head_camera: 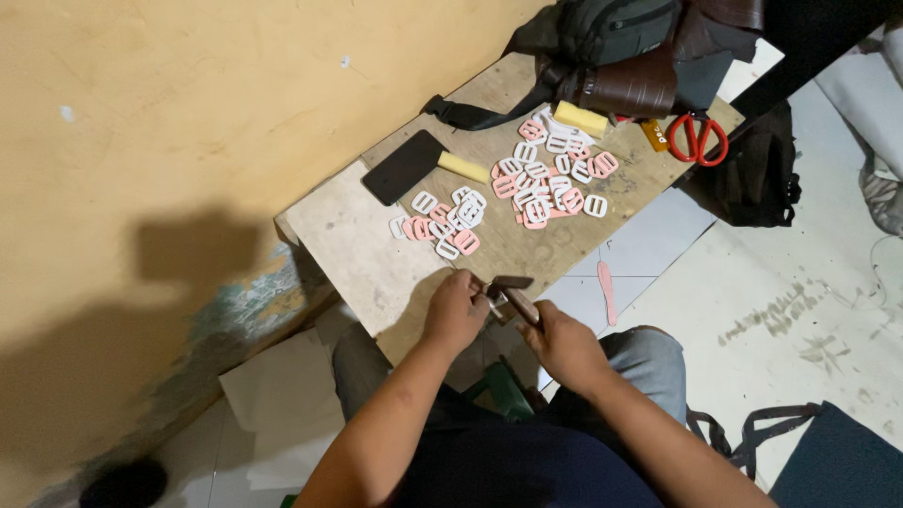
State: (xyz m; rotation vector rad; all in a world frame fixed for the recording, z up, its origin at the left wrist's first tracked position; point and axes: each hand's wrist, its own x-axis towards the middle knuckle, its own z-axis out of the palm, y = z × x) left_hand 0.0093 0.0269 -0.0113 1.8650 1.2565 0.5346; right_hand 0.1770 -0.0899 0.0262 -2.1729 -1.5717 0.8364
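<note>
Both hands are working at the surface (357,235) edge, left hand (454,310) fingers clamped on a small part, right hand (564,343) fingers clamped on a brown-handled tool (513,299), buckles (541,179) lying beyond the fingers, so the next move likely needs steady tool alignment.

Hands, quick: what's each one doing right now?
Left hand: closed on the front end of the brown strap.
Right hand: closed on the same strap, further back.
</note>
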